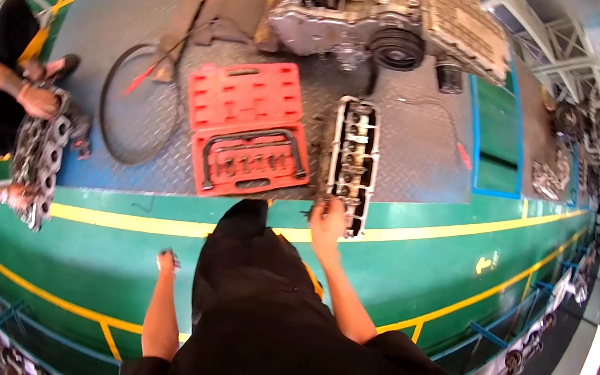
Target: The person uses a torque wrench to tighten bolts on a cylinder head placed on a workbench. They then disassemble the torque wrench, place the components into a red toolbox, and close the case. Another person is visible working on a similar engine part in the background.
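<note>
A long metal cylinder head point(358, 149) lies lengthwise at the bench's front edge, its near end sticking out past that edge. My right hand point(328, 223) is at its near left side, fingers closed on the rim; the fingertips are partly hidden. My left hand point(167, 261) hangs low over the green floor, apart from the bench. Its fingers are curled around something small that I cannot make out. Just left of the cylinder head, an open red tool case point(250, 105) holds a black C-shaped clamp point(250, 145) and a row of small metal adapters.
A large engine point(342, 21) stands at the back of the steel-plate bench point(420, 171). A black belt loop point(106, 98) lies at the left. Another person's hands point(39, 101) hold a second cylinder head point(49, 160) at the left end. A blue-framed opening point(497, 140) is at right.
</note>
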{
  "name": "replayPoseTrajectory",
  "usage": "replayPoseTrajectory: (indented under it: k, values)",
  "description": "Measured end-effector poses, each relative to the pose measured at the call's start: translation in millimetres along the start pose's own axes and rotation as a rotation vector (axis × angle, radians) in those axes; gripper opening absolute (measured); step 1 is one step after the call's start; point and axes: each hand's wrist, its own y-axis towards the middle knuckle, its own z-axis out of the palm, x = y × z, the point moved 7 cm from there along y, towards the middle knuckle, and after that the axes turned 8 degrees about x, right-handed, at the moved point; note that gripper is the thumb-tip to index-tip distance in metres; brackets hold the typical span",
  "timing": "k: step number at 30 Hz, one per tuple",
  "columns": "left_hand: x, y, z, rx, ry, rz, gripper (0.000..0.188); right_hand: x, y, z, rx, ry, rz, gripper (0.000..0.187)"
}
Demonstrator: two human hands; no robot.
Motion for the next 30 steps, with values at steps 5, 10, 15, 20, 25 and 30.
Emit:
replayPoseTrajectory:
  k: [5,10,15,20,25,30]
  values:
    - [194.4,-86.5,-39.8,-0.207,-0.438,-0.614,0.026,6.0,-7.4,-22.2,0.153,0.273,0.176,0.014]
    - [172.0,-139.4,-5.6,-0.215,0.128,0.078,0.026,61.6,58.5,59.9,0.424,0.153,-0.113,0.022]
    - [185.0,-149.5,-2.9,-0.147,0.07,0.09,0.025,114.9,180.0,192.8,0.47,-0.239,-0.534,0.039]
    - [229.7,-160.0,8.0,-0.178,-0.551,-0.218,0.023,180.8,265.1,277.5,0.638,-0.56,-0.763,0.101]
    - [219.7,-212.5,53.5,-0.189,-0.551,-0.238,0.036,217.4,296.8,333.2,1.04,-0.732,-0.588,0.091]
    - [244.8,-160.4,70.9,-0.174,-0.587,-0.398,0.027,236.2,311.1,305.8,1.048,-0.782,-0.73,0.074]
